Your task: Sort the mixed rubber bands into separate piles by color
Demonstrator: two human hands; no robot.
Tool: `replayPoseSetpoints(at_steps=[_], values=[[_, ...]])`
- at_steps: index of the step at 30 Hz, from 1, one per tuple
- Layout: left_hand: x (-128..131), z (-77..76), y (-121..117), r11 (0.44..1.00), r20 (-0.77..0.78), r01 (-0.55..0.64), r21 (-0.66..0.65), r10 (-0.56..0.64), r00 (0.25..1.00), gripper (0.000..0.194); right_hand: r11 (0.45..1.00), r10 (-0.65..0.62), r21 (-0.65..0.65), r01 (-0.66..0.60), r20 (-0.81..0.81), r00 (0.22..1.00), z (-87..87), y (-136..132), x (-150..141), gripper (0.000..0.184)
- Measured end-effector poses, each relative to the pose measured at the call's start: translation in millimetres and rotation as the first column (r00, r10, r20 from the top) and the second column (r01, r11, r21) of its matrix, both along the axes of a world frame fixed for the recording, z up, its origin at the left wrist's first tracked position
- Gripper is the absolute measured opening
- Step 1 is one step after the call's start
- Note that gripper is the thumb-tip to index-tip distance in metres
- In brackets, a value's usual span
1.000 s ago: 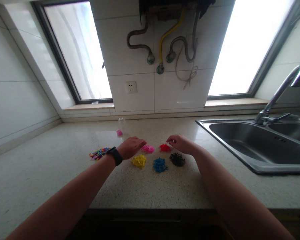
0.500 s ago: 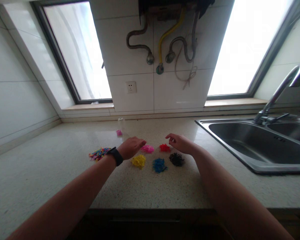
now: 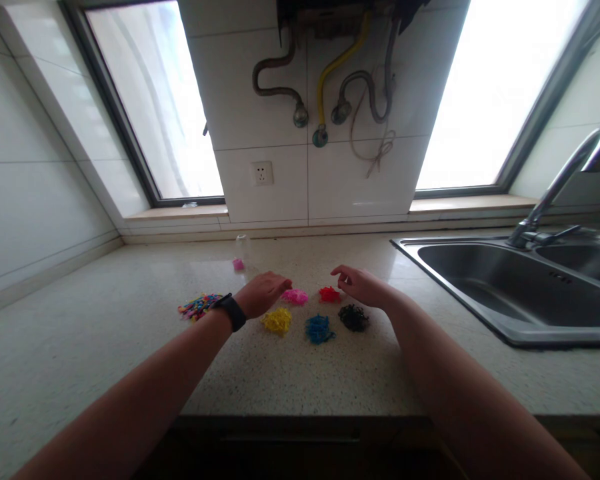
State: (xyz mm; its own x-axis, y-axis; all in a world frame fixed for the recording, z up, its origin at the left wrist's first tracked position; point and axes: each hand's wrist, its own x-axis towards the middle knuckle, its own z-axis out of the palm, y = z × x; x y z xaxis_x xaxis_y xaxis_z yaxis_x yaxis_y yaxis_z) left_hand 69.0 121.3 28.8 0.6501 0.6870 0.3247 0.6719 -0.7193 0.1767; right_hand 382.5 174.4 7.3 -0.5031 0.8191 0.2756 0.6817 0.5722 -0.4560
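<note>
My left hand (image 3: 264, 293), with a dark watch (image 3: 233, 313) on its wrist, is held palm down beside a pink pile (image 3: 296, 297) of what look like small rubber bands. Its fingers are extended and hold nothing that I can see. Next to the red pile (image 3: 329, 295) hovers my right hand (image 3: 359, 285), index finger out and the other fingers loosely bent. Nearer to me lie a yellow pile (image 3: 277, 321), a blue pile (image 3: 319, 329) and a black pile (image 3: 353, 319). A multicoloured pile (image 3: 198, 307) is partly hidden behind my left wrist.
Behind my left hand is a clear container (image 3: 243, 248) with a small pink object (image 3: 238, 265) by it. A steel sink (image 3: 500, 293) with a faucet (image 3: 555, 187) occupies the right side. The speckled countertop (image 3: 300, 380) ends in a front edge; a tiled wall stands behind.
</note>
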Motion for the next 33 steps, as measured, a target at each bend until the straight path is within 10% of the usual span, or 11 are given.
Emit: replayPoseSetpoints(at_steps=[24,33], values=[[-4.5,-1.6,-1.0,0.999,0.047,0.013,-0.038,-0.011,0.999,0.067,1.0,0.006,-0.012,-0.007,-0.03,1.0,-0.4,-1.0,-0.5,0.047],[-13.6,2.3,-54.1,0.994,0.025,-0.071,-0.085,0.074,0.997,0.052,1.0,0.006,-0.001,-0.006,-0.013,1.0,3.0,-4.2,-1.3,0.042]])
